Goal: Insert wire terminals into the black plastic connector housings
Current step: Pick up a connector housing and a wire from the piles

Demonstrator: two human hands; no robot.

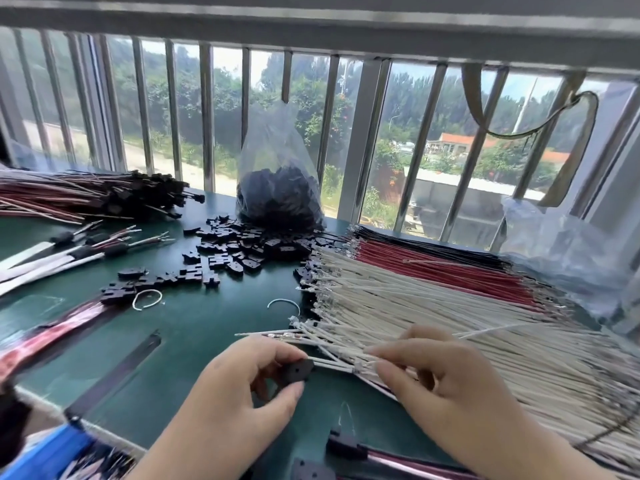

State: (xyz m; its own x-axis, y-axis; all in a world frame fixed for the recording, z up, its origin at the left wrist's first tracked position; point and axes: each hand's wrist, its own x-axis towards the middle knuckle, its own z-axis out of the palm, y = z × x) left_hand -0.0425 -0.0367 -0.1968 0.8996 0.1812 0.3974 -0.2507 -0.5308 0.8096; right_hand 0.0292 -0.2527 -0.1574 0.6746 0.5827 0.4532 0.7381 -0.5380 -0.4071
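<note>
My left hand (242, 379) pinches a small black connector housing (298, 371) between thumb and fingers, low in the middle of the view. White wires run from the housing's right side to my right hand (440, 382), whose fingertips pinch a white wire (332, 364) at its metal terminal. That hand rests over the near edge of a wide fan of white wires (433, 306). Red wires (433, 268) and black wires (415, 240) lie behind them. Loose black housings (239, 244) are scattered across the green table (207, 323).
A clear plastic bag of black housings (280, 199) stands by the barred window. Finished red and black harnesses (86, 195) are heaped at far left. White sleeved cables (52, 258) lie below them. Two wire loops (147, 298) sit mid-table. Crumpled plastic (568, 251) lies at right.
</note>
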